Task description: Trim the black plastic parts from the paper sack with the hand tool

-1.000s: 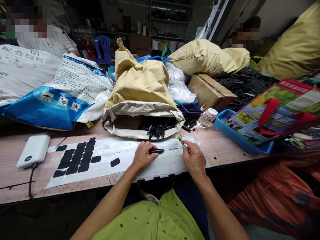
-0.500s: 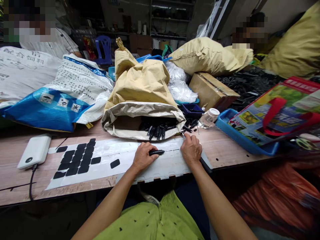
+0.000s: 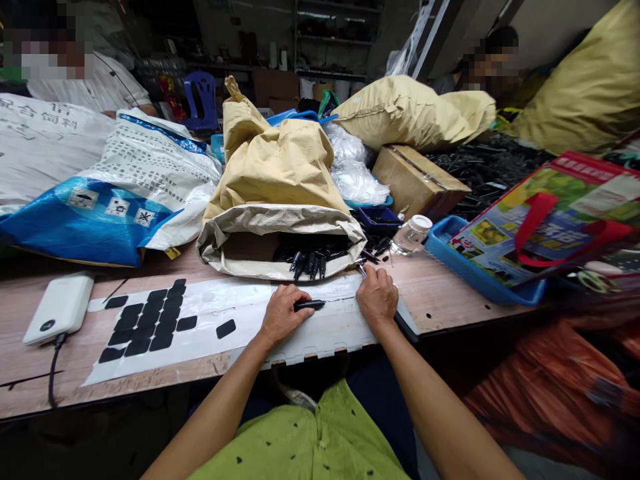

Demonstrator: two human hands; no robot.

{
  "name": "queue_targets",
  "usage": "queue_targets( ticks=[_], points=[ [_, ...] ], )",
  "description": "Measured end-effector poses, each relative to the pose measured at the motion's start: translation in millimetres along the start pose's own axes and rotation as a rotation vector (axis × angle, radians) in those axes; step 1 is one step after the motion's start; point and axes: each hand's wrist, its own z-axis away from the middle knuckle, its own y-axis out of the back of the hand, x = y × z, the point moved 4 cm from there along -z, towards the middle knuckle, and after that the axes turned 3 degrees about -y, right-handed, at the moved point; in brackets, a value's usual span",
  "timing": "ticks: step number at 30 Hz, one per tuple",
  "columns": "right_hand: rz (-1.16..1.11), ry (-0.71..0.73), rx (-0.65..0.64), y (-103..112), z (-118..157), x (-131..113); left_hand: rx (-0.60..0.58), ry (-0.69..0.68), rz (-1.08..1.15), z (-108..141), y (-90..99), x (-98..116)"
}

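Note:
My left hand [image 3: 285, 311] is closed around a slim black pen-shaped piece [image 3: 310, 305], which points right over the white board [image 3: 320, 337]. To its right, my right hand [image 3: 377, 295] grips a slender metal-tipped tool [image 3: 361, 269]; the tip sticks out at the top of the fist. A black handle [image 3: 406, 327] shows beside the right wrist, and I cannot tell whether it belongs to that tool. Just beyond both hands, a beige sack [image 3: 280, 160] lies with its mouth toward me. Several black pen-shaped pieces [image 3: 313, 264] spill at its lip.
Black rounded pads [image 3: 145, 332] lie on a white sheet at left, near a white power bank [image 3: 60, 310] with a cable. A clear jar [image 3: 411, 235], a blue tray [image 3: 493, 277] holding a printed bag [image 3: 550, 220], and a cardboard box [image 3: 420, 180] stand at right. Two people sit across.
The view has shifted slightly, so everything sits a little further left. Both hands keep their grips and nearly the same places over the board.

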Motion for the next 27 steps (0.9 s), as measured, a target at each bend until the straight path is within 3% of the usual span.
queue_targets(
  ticks=[27],
  points=[
    [-0.010,-0.003,-0.007,-0.8,4.0,3.3,0.021,-0.018,0.014,3.6,2.0,0.6]
  ],
)
